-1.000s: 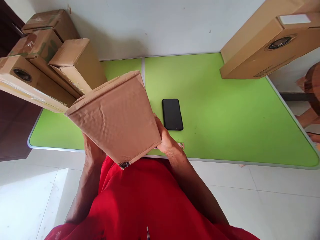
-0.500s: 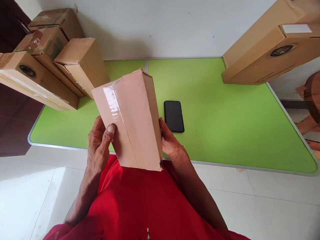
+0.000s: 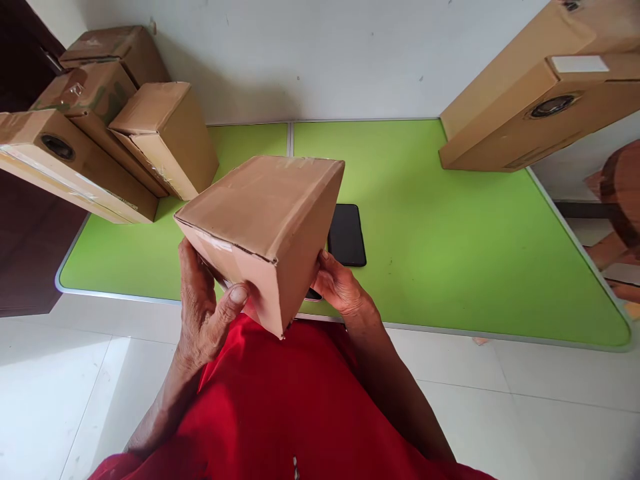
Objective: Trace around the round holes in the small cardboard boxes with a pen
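Note:
A brown cardboard box [image 3: 260,203] is held up tilted over the table's near edge, between both hands. My left hand [image 3: 207,303] grips its near left side, thumb on the front face and fingers partly hidden underneath. On the right, my right hand [image 3: 340,283] holds the box's right side, with some fingertips hidden behind it. Beyond that hand a black phone [image 3: 347,235] lies on the green table [image 3: 425,247], its left edge covered by the box. A dark edge of another flat object [image 3: 314,295] peeks out beneath the box.
Several cardboard boxes [image 3: 165,133] stand at the table's left end. Larger cardboard boxes [image 3: 530,120] stand at the back right against the white wall [image 3: 340,60]. A brown wooden piece of furniture [image 3: 620,193] is at the far right, beyond the table edge.
Both hands have turned the box: its taped broad face has tipped down and another broad face now shows on top. The dark edge under it has come into view.

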